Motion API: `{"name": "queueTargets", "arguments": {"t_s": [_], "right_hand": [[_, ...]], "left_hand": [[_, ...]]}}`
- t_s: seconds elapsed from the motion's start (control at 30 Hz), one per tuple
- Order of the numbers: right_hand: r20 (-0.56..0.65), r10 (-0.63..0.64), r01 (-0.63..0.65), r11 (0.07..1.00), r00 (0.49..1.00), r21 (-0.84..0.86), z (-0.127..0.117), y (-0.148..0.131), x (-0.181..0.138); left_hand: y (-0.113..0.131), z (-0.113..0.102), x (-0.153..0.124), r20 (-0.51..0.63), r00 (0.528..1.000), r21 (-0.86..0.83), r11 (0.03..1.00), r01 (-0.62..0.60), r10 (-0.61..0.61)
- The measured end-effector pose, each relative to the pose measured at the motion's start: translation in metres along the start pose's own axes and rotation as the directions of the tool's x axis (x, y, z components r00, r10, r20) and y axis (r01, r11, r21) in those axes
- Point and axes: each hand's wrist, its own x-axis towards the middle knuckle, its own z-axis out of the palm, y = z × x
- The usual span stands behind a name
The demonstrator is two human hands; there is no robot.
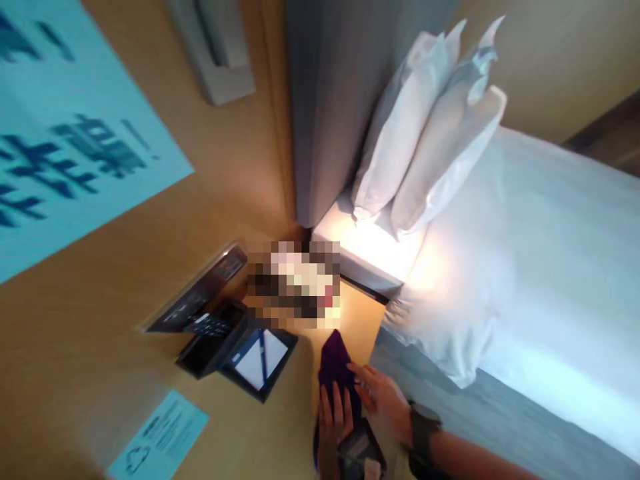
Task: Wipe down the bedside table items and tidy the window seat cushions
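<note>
A dark purple cloth (pixel 334 363) lies on the wooden nightstand (pixel 295 413) at the bottom centre. My left hand (pixel 334 417) rests flat on the cloth, fingers stretched forward. My right hand (pixel 383 400), with a dark band on its wrist (pixel 423 427), reaches in from the right. Its fingers are stretched out and touch the cloth's right edge. A dark flat object (pixel 361 452) sits just under both hands; I cannot make out what it is.
A black telephone (pixel 213 340) and a black tray with a notepad and pen (pixel 263 360) stand left of the cloth. A light blue card (pixel 160 437) lies nearer. The bed (pixel 540 280) with two white pillows (pixel 430 133) and a grey headboard (pixel 330 100) is to the right.
</note>
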Motion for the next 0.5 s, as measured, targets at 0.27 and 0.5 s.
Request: {"name": "queueTargets", "arguments": {"t_s": [0.27, 0.5], "right_hand": [[-0.266, 0.441, -0.426, 0.897, 0.857, 0.117, -0.075, 0.135, -0.143], [-0.171, 0.427, -0.382, 0.892, 0.888, 0.241, -0.066, 0.205, -0.180]], "left_hand": [[0.121, -0.034, 0.203, 0.004, 0.989, 0.231, 0.962, -0.145, 0.148], [0.114, -0.014, 0.168, -0.054, 0.935, 0.401, 0.865, -0.301, 0.351]]}}
